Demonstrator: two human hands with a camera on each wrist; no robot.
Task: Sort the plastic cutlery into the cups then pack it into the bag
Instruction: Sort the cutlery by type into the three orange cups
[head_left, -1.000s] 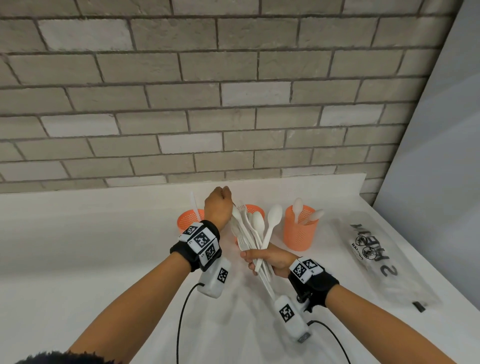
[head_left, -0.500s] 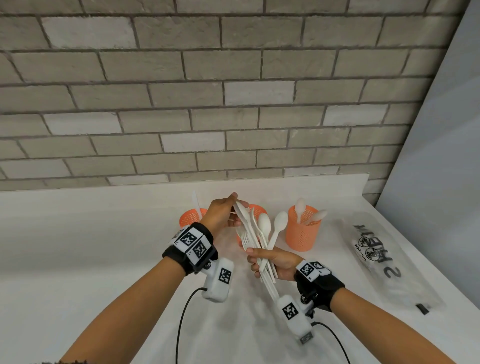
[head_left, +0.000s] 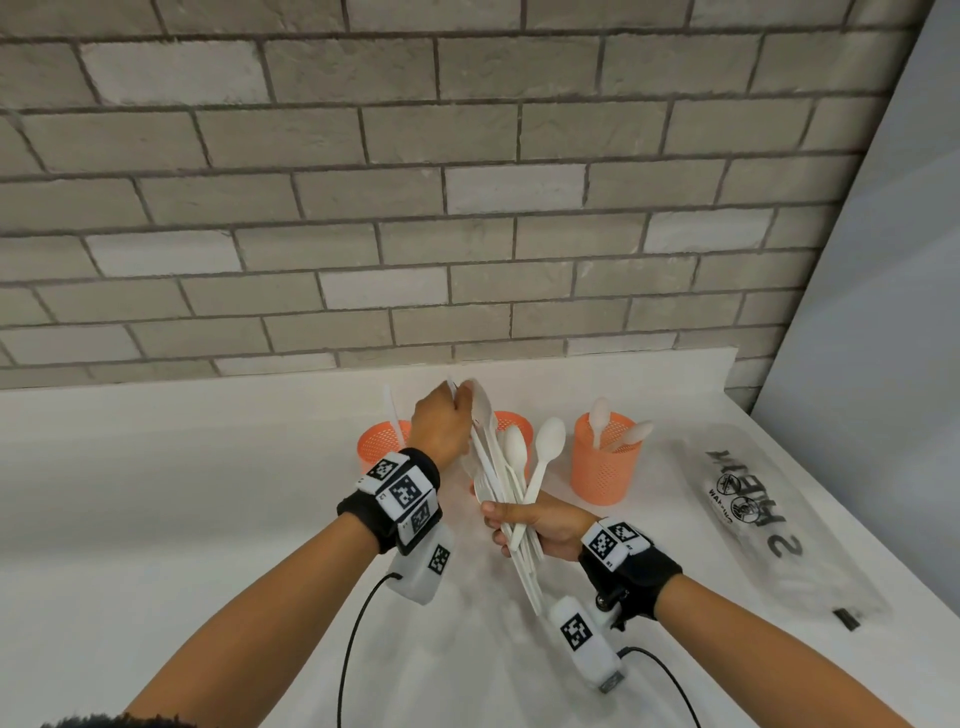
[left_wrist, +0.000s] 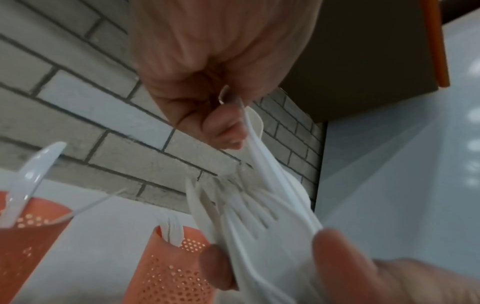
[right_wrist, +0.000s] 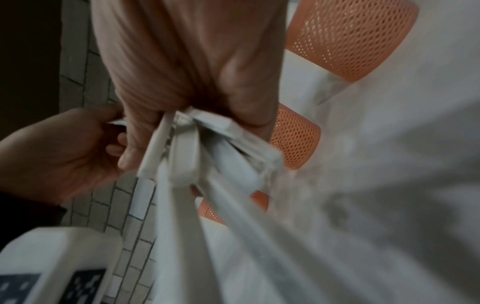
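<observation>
1. Cutlery (head_left: 506, 483), white plastic, stands as a fanned bundle in the air above the desk (head_left: 182, 519), near the middle of the scene; we see spoons, fork tines and flat blade-like pieces in it.
2. Our right hand (head_left: 540, 522) grips the bundle by the handles, its fingers (head_left: 493, 514) curled round them, so the handle ends stick out below the fist and the heads spread upward.
3. Our left hand (head_left: 441, 426) is at the top left of the fan, its fingers (left_wrist: 223, 123) pinching the tip of one piece; the left wrist view shows the thumb and forefinger clamped on a thin white edge.
4. Three orange perforated cups stand in a row on the far side of the bundle.
5. We see the left cup (head_left: 382, 447) partly behind the left wrist, with one slim white piece standing in it.
6. Behind the bundle is the middle cup (head_left: 514, 426), mostly hidden; the left wrist view shows fork tines poking over its rim.
7. Standing clear to the right, the right cup (head_left: 605, 460) has two spoons (head_left: 618, 431) in it, one upright and one leaning right.
8. Farther right, a clear plastic bag (head_left: 769, 525) with black print lies flat on the desk, well apart from the cups.
9. A grey brick wall (head_left: 467, 208) rises behind the desk, and a pale panel (head_left: 893, 312) closes the right side.
</observation>
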